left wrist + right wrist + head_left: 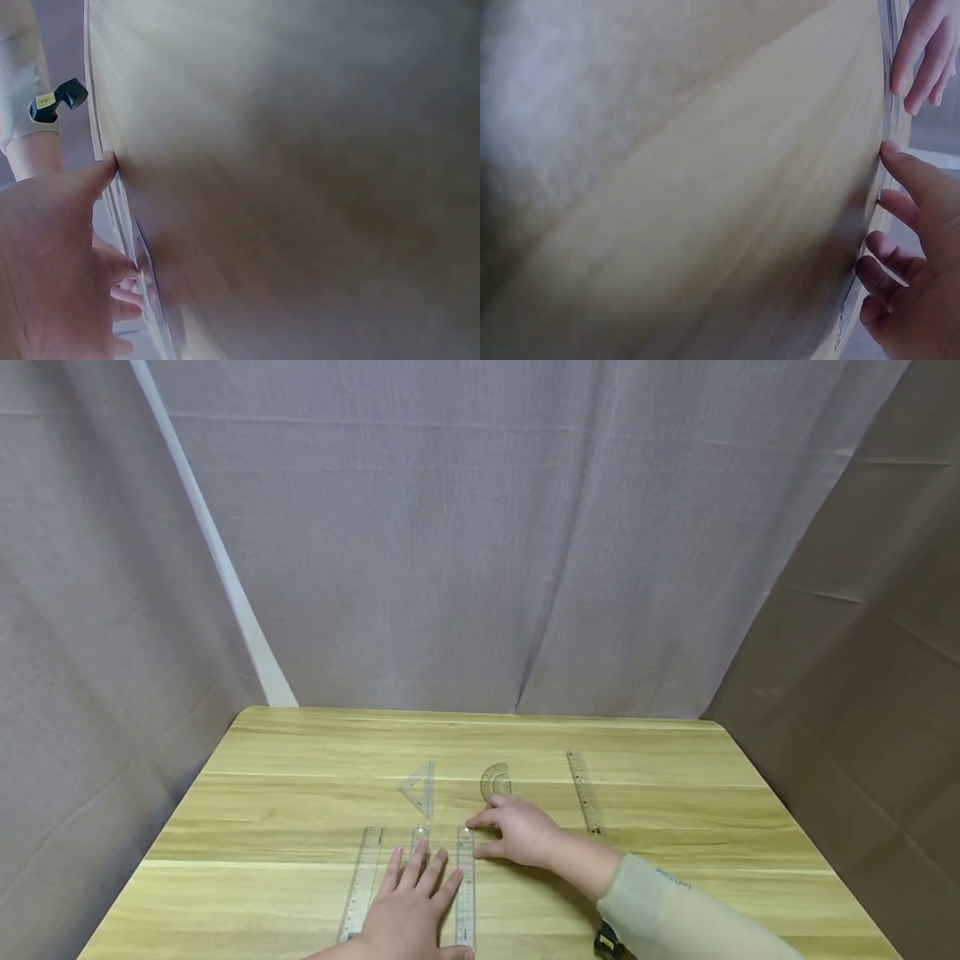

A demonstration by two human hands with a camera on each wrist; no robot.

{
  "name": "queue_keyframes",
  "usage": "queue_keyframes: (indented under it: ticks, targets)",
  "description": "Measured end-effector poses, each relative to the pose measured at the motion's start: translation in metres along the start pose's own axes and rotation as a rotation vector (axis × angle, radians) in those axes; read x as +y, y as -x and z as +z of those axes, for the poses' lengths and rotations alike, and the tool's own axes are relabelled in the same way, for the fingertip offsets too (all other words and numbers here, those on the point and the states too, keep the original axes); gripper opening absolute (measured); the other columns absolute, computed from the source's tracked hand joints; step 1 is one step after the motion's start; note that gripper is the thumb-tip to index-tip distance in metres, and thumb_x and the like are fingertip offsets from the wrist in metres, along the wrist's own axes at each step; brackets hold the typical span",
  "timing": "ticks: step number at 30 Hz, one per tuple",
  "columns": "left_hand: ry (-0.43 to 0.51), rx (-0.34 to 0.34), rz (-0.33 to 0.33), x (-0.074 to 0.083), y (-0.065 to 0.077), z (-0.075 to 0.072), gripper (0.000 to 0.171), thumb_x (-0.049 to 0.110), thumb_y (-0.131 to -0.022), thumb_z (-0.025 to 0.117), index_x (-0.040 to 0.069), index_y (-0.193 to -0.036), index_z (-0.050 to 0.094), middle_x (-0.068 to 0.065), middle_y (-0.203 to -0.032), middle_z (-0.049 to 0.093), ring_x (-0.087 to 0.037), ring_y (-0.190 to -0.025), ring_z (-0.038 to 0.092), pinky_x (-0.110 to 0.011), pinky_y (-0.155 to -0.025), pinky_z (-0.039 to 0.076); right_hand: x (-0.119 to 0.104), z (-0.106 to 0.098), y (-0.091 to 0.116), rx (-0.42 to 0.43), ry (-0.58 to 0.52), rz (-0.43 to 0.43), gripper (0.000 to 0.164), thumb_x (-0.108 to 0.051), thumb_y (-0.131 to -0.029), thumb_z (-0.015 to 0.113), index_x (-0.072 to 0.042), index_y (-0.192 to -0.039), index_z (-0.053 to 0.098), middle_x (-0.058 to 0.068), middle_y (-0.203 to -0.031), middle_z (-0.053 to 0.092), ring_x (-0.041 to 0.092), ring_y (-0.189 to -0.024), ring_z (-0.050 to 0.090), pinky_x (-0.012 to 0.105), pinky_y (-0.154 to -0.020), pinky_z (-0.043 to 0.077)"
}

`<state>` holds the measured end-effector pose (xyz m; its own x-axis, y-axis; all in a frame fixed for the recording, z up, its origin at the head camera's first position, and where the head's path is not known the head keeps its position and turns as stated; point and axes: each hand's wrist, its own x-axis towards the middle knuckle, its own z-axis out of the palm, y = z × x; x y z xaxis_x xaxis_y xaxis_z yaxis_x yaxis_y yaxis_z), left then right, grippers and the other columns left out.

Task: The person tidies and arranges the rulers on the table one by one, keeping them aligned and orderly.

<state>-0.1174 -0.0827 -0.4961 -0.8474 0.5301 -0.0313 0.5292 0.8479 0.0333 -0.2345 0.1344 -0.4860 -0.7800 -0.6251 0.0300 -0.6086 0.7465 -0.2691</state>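
Observation:
Three clear straight rulers lie lengthwise near the front: a wide one [363,885] at left, a narrow one [420,835] partly hidden under my left hand [407,914], and another clear ruler [466,897] at right. My left hand lies palm down with fingers spread, over the narrow ruler; its index finger and thumb touch the right ruler's left side and lower end. My right hand [525,832] pinches that ruler's far end between thumb and index finger. In the right wrist view, the right thumb [907,169] is at the ruler's edge.
Farther back on the wooden table [285,810] lie a clear set square [428,797], a clear protractor [489,774] partly behind my right hand, and a patterned clear ruler [586,793] at right. Grey cloth [420,568] hangs behind and beside the table.

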Motion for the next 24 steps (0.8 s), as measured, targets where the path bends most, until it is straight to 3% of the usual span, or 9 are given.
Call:
queue_keyframes:
  ticks: [12,24]
  targets:
    - [-0.005,-0.018,-0.013,-0.0006,-0.0005,0.0012,0.1,0.089,-0.079,0.035,0.018,-0.15,0.045,-0.007,-0.159,0.034,-0.037,-0.148,0.019,-0.062,-0.115,0.02,0.0001,-0.0008,-0.0028,-0.012,0.066,-0.007,0.047,-0.052,-0.08,0.077,-0.029,-0.121,0.072,-0.011,-0.105,0.061,0.01,-0.094,0.057,0.036,-0.089,0.05]
    - [-0.003,-0.013,-0.004,-0.0012,-0.0008,0.0001,0.102,0.089,-0.078,0.035,0.016,-0.15,0.046,-0.008,-0.158,0.035,-0.038,-0.148,0.021,-0.063,-0.115,0.02,0.0006,-0.0009,-0.0024,0.004,0.066,-0.022,0.045,-0.05,-0.079,0.078,-0.029,-0.118,0.072,-0.009,-0.105,0.062,0.014,-0.098,0.06,0.04,-0.092,0.05]
